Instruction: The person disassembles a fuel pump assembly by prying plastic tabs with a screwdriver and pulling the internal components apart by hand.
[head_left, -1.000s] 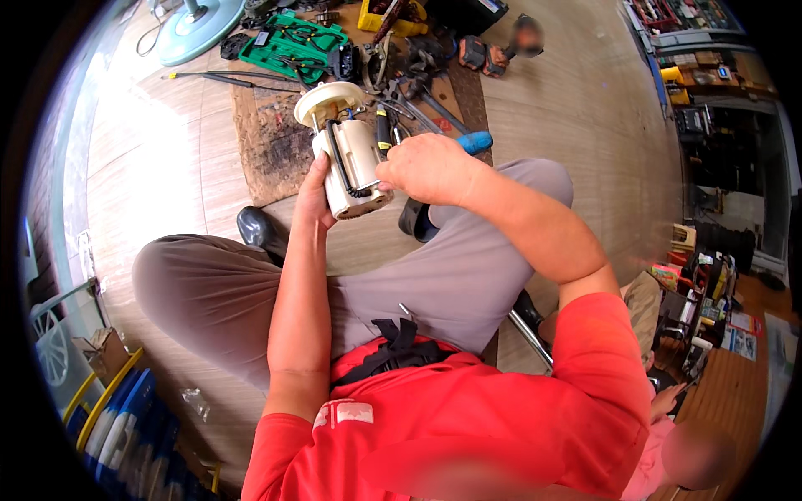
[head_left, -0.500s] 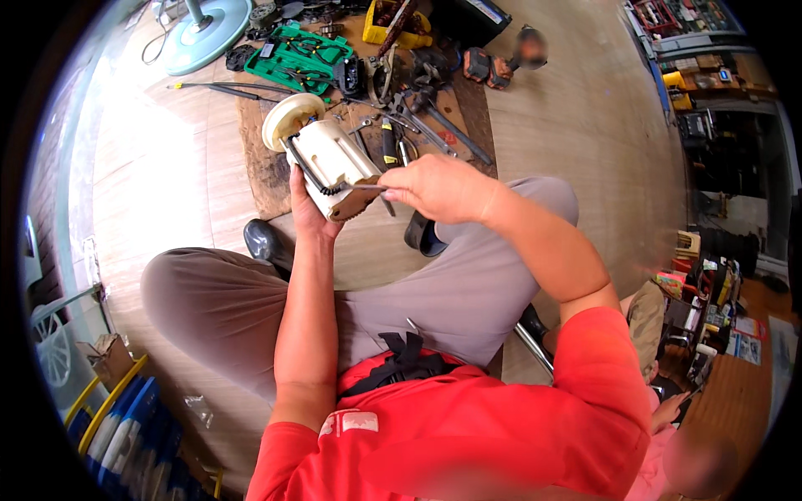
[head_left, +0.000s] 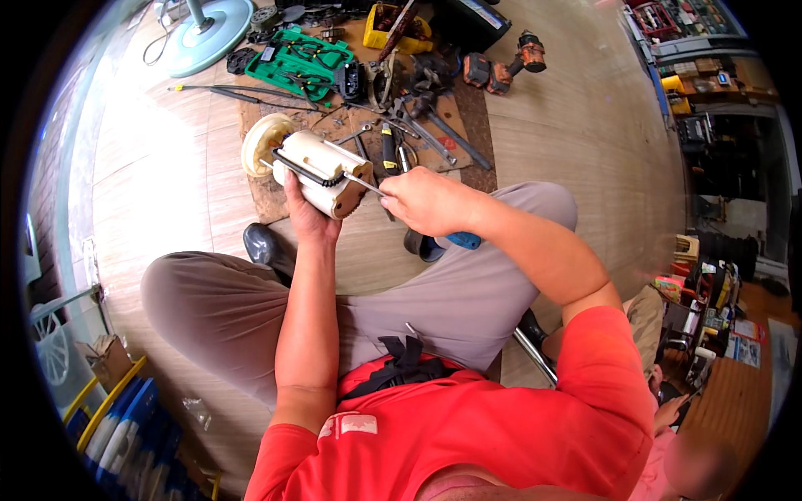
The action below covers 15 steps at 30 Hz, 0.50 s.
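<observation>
My left hand (head_left: 311, 215) is closed around a cream plastic cylindrical module (head_left: 324, 194), which is tilted, with its round flange (head_left: 261, 142) at the upper left and a black corrugated hose (head_left: 305, 171) along its side. My right hand (head_left: 426, 200) grips a screwdriver, its blue handle (head_left: 464, 240) partly hidden beneath the palm and its thin metal shaft (head_left: 363, 184) reaching to the module's end. Hand tools (head_left: 389, 146) lie just beyond on stained cardboard (head_left: 271, 200).
A green tool case (head_left: 288, 58), a yellow bin (head_left: 382, 27), a black battery (head_left: 468, 25) and a cordless drill (head_left: 522, 58) are at the far side. A pale blue stand base (head_left: 209, 50) is at upper left. Another person's hand (head_left: 668, 407) shows at lower right.
The module has tipped over leftward, its flange swinging left and down from near upright. My right hand has moved slightly downward, and the screwdriver shaft now shows angled at the module's end.
</observation>
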Each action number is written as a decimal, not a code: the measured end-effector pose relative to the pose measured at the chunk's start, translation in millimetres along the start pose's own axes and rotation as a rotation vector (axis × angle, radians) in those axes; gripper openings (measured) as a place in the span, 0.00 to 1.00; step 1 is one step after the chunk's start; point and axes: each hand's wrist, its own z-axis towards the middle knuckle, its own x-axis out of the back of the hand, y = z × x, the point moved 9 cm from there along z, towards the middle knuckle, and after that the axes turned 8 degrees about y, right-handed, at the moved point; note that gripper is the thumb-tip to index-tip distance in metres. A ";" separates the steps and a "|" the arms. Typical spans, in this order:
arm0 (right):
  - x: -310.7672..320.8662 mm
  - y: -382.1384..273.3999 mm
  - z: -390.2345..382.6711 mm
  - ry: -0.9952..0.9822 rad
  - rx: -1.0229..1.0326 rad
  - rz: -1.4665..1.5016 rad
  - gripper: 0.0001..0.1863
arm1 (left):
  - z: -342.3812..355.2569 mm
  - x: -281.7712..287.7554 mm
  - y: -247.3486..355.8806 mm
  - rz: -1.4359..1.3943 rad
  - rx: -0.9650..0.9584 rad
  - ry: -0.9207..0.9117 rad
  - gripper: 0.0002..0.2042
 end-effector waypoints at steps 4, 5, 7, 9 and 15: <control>-5.4 5.0 -0.7 -0.075 -0.124 0.144 0.14 | -2.5 -4.2 5.1 0.015 -0.032 0.000 0.30; -6.4 7.1 -2.2 -0.112 -0.226 0.209 0.15 | -3.2 -5.7 5.5 0.021 -0.035 -0.005 0.30; -8.2 8.4 -3.8 -0.141 -0.317 0.304 0.15 | -1.2 -3.1 6.2 0.040 -0.044 -0.004 0.30; -11.9 11.7 -5.9 -0.166 -0.411 0.382 0.15 | 4.7 5.9 8.8 0.080 -0.096 0.003 0.29; -13.0 20.1 -0.9 -0.044 -0.293 0.110 0.14 | 21.7 24.7 11.2 0.167 -0.172 0.002 0.29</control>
